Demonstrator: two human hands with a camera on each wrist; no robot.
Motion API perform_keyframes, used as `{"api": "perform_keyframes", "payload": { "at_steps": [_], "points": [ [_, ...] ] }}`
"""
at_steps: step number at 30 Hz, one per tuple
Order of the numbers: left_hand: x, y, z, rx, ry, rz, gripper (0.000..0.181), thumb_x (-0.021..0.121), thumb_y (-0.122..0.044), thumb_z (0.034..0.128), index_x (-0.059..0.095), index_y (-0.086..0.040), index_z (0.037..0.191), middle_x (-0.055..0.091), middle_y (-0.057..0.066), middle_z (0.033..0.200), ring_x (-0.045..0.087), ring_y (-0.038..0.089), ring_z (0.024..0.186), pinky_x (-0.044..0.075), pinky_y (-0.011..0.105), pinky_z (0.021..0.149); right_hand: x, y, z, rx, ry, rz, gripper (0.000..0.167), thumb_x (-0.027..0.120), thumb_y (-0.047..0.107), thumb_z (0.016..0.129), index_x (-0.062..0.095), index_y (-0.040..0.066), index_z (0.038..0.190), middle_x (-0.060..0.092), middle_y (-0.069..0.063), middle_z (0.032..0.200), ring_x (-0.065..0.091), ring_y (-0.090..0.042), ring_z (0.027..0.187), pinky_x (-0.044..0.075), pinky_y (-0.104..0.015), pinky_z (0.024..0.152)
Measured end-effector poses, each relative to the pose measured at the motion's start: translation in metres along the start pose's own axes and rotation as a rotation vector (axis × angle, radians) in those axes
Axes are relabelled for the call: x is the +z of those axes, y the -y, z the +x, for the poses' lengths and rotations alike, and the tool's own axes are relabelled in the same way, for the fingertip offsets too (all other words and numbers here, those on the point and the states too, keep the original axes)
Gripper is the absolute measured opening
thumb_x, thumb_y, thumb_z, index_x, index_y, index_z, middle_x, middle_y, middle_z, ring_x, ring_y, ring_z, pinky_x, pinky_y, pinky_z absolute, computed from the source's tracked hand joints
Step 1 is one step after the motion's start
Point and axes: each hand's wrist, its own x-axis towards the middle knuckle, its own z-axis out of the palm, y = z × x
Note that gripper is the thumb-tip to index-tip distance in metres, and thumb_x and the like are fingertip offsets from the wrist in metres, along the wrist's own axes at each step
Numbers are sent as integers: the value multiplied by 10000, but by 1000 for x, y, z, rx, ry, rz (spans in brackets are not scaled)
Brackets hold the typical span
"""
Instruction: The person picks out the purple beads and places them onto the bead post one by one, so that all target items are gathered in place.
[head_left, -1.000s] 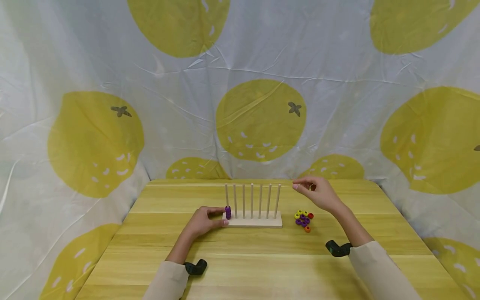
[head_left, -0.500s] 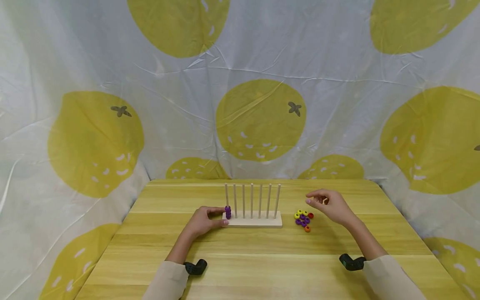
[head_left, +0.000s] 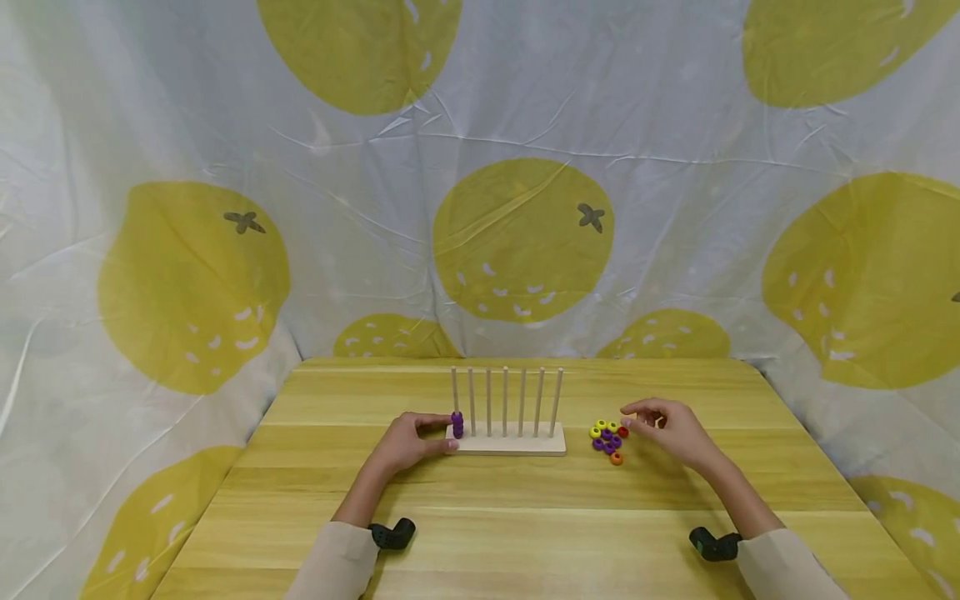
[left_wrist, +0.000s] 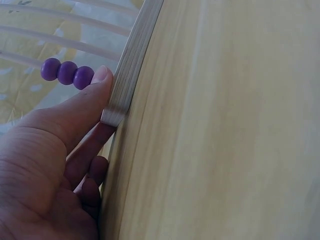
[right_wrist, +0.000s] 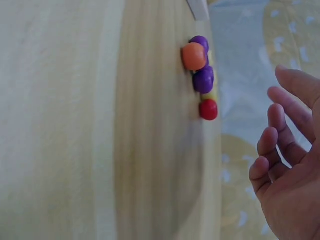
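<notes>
A pale wooden peg stand (head_left: pixel 513 444), its several thin rods upright, sits on the table. Three purple beads (left_wrist: pixel 67 73) are stacked on its leftmost rod. My left hand (head_left: pixel 405 442) grips the left end of the stand's base, the thumb on top close to the lowest bead. Right of the stand lies a small cluster of loose beads: yellow beads (head_left: pixel 602 425), purple beads (head_left: pixel 597 444), a red bead (head_left: pixel 623 432) and an orange bead (head_left: pixel 617 459). My right hand (head_left: pixel 671 429) hovers just right of the cluster, fingers loosely bent, with nothing in them.
The wooden table (head_left: pixel 525 533) reaches back to a hanging white cloth (head_left: pixel 360 275) printed with large yellow fruit. A dark camera (head_left: pixel 392 534) is strapped to the left wrist, and another dark camera (head_left: pixel 714 544) to the right wrist.
My right hand has come away from the rods, moving right and down to beside the loose beads. My left hand, the stand and the beads have stayed put.
</notes>
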Motion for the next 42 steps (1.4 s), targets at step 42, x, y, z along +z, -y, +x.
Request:
{"api": "perform_keyframes", "payload": {
  "at_steps": [42],
  "points": [
    [1, 1, 0, -14, 1, -8, 527, 877, -446, 812, 743, -262, 1287, 678, 43, 1382, 546, 359, 1375, 425, 561, 1147, 26, -30, -7, 10, 112, -47, 253, 755, 230, 957, 776, 90, 1166, 633, 54, 787, 482, -56, 643, 404, -222, 558]
  ]
}}
